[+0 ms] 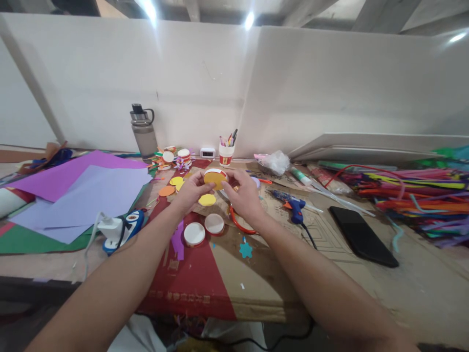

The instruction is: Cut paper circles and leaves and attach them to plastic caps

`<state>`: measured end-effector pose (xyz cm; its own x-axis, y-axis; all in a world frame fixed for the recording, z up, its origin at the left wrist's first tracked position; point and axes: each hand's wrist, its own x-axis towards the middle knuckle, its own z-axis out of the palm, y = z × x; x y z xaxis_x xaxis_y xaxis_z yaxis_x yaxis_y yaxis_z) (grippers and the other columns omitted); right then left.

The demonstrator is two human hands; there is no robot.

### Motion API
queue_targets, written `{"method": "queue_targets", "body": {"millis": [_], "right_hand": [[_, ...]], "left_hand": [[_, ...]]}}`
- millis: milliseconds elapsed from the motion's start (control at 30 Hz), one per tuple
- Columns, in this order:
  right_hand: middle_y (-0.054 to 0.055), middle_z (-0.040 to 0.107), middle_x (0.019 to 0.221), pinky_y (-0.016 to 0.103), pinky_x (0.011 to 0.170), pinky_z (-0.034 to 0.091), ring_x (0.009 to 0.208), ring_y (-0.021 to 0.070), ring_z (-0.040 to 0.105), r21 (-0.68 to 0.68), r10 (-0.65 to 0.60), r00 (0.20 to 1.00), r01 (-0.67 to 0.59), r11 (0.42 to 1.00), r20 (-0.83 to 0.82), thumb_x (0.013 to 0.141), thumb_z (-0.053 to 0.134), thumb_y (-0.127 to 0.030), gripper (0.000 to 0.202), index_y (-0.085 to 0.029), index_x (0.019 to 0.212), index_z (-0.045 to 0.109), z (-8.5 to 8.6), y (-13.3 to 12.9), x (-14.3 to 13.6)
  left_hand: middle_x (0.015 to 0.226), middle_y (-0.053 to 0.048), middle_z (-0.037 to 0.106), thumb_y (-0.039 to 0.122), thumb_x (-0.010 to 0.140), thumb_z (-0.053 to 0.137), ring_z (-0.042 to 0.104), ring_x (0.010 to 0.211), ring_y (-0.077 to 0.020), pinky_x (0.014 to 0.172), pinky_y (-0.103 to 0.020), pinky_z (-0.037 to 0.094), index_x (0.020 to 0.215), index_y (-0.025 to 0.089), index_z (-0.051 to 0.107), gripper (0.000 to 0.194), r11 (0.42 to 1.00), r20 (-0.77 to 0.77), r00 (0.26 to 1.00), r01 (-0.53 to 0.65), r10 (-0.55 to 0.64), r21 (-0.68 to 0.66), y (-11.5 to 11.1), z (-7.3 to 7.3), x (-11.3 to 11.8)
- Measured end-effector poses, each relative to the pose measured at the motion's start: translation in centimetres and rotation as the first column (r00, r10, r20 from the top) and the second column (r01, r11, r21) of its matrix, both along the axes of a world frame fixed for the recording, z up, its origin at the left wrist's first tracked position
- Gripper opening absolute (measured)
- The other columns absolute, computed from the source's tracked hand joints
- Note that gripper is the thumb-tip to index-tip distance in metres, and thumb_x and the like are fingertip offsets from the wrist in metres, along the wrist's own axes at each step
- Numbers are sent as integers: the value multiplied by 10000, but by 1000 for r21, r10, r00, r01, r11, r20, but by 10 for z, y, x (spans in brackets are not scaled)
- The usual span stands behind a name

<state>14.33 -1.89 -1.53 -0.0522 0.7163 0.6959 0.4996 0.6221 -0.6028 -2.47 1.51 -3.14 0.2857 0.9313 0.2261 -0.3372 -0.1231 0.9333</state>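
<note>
Between my two hands, above the cardboard, I hold a short round paper-cup piece [214, 180] with a yellow-orange disc on its near face. My left hand [196, 189] grips its left side with thumb and fingers. On the other side my right hand [242, 194] pinches the edge. Below lie two white round cup pieces, one at left [194, 234] and one at right [214, 224]. A yellow paper disc [207, 200] sits just under the held piece. Red-handled scissors [240, 224] lie partly hidden by my right hand. Nearby is a blue paper flower [245, 250].
A blue glue gun [296, 209] and black phone [361, 234] lie at right, before a pile of pipe cleaners [414, 190]. Purple paper sheets [91, 190] and a power strip [126, 227] are left. Behind stand a water bottle [143, 134] and a pen cup [226, 155].
</note>
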Motion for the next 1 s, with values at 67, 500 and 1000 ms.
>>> {"method": "queue_targets", "body": {"millis": [67,500,1000], "right_hand": [[48,636,891,308,714,451,802,173,557,-11,3,1000,-2,1000,15,855,579,-212,113,-180,940,646,0,1,0],[64,639,907,337,770,465,856,198,565,74,-9,983,-5,997,185,885,547,-184,103,-198,944,629,-4,4,1],[78,687,895,332,772,486,801,189,605,-127,-224,954,251,960,199,842,569,-199,116,-163,871,675,9,33,56]], "left_hand": [[882,1,680,254,654,858,620,767,-104,673,-217,529,942,167,630,378,999,-64,998,5,-2,49,2,-1,-3],[859,-15,659,423,684,814,613,686,-124,512,-230,567,943,156,686,393,976,-316,943,-34,102,213,-4,15,-6],[865,-20,700,322,614,848,684,760,-158,562,-243,585,931,172,625,416,949,26,949,-316,316,19,14,15,-14]]}}
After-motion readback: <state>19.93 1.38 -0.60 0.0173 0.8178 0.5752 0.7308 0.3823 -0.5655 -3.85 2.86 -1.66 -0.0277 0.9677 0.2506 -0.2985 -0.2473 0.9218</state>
